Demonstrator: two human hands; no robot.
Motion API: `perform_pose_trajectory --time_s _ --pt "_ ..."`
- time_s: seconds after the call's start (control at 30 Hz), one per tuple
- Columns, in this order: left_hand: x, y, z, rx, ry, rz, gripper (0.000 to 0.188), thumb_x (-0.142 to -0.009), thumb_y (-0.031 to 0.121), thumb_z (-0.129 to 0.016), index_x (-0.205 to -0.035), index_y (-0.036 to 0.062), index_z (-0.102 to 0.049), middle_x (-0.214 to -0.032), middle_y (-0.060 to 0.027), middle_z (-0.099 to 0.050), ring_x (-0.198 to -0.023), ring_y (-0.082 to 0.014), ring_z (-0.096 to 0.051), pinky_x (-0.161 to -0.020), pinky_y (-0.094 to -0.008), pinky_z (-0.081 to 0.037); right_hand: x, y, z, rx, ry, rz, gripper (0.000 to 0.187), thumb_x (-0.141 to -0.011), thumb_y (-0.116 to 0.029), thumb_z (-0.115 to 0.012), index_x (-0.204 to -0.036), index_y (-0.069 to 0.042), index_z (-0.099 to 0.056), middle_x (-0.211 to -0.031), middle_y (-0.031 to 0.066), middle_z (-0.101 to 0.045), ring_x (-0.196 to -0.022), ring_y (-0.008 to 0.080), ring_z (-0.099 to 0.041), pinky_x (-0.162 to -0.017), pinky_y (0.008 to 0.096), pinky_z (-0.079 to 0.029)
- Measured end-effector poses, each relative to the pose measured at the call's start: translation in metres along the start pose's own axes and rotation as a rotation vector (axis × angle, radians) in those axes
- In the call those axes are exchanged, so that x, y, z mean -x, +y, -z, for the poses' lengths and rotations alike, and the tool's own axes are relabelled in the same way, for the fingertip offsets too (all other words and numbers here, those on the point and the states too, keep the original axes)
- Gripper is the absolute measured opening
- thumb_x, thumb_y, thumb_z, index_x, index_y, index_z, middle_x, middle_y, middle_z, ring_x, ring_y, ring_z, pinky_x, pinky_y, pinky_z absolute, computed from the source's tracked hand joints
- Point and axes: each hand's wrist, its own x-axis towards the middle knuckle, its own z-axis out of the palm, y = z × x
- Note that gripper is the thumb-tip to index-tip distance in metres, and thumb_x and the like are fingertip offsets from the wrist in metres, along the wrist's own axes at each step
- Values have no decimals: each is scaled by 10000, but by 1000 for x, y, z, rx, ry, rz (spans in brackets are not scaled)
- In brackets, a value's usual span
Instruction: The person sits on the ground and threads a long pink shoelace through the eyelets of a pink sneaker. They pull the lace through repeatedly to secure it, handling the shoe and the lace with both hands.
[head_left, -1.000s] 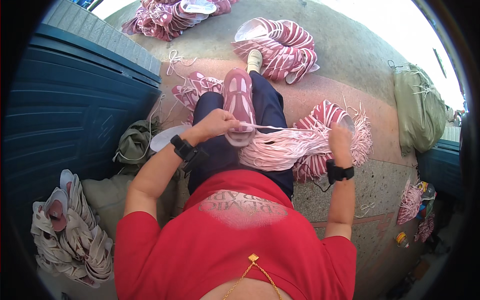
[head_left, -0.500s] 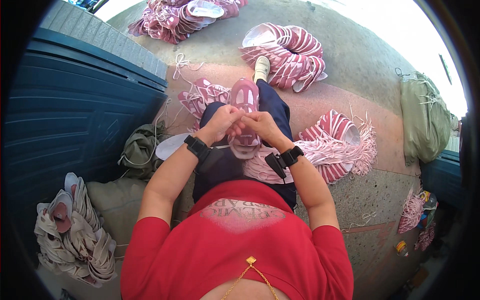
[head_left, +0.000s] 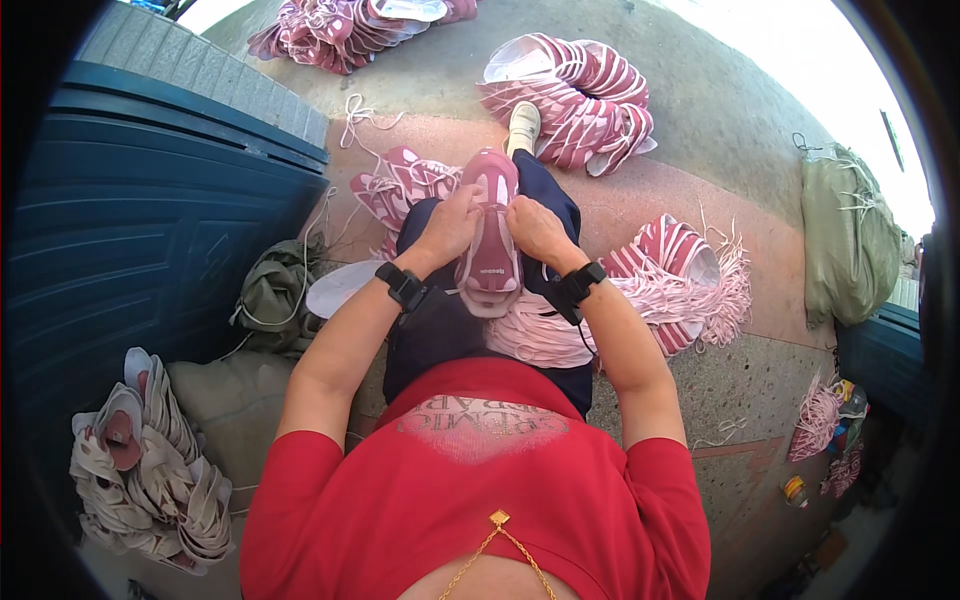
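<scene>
A pink and white shoe upper [head_left: 491, 243] lies along my lap, its toe pointing away from me. My left hand [head_left: 455, 226] is closed at its left edge, and my right hand [head_left: 537, 229] is closed at its right edge. A thin pink shoelace seems to run across the upper between the two hands; its ends are hidden in my fingers. Under my right forearm spreads a bundle of loose pink shoelaces [head_left: 545, 333]. More pink shoe uppers [head_left: 405, 185] lie just beyond my left knee.
Strung pink uppers [head_left: 590, 105] lie ahead by my foot, with another pile [head_left: 345, 35] farther left. Laced uppers [head_left: 665, 265] lie at right. A green sack [head_left: 850, 240] stands far right, a blue metal door [head_left: 160, 200] at left. Beige uppers [head_left: 150, 470] sit near left.
My hands were together over the middle of the upper; they have moved apart to its two sides, uncovering its centre. The upper stays on my lap.
</scene>
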Motion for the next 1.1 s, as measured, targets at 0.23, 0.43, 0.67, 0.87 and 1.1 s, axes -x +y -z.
perform_pose_trajectory --time_s 0.23,0.43,0.67,0.87,1.1 --pt "2 2 3 51 -25 22 355 -880 71 -534 -1210 -44 -471 -953 -209 -658 -891 -260 -651 -776 -320 -486 -7 -5 -3 73 -39 17 274 -864 -190 -451 -830 38 -599 -860 271 -618 -827 416 -607 -745 476 -480" --pt "0 5 -1 -7 -6 -5 356 -881 67 -514 -1225 -17 -472 -942 -206 -657 -891 -281 -649 -774 -330 -490 -32 26 -20 0 -225 170 264 -844 -167 -499 -750 44 -628 -764 226 -633 -695 313 -632 -659 387 -495" --pt "2 4 -1 -24 4 12 354 -890 55 -479 -1239 -2 -476 -928 -207 -654 -882 -292 -649 -784 -345 -491 -6 -1 1 -408 -36 -99 171 -783 -139 -632 -803 31 -644 -680 112 -625 -689 144 -614 -641 306 -468" --pt "1 6 -3 -98 -3 -38 371 -892 39 -463 -1260 -10 -460 -917 -209 -649 -866 -303 -648 -767 -359 -491 -9 -1 -11 -398 177 -49 163 -759 -147 -645 -839 -6 -652 -793 177 -654 -787 293 -651 -697 362 -493" --pt "-11 4 -2 -49 -105 48 395 -853 51 -530 -1238 -16 -470 -858 -196 -637 -795 -313 -640 -717 -367 -490 -9 -4 -22 -296 213 45 238 -792 -143 -621 -969 16 -611 -855 157 -660 -817 288 -641 -734 355 -489"
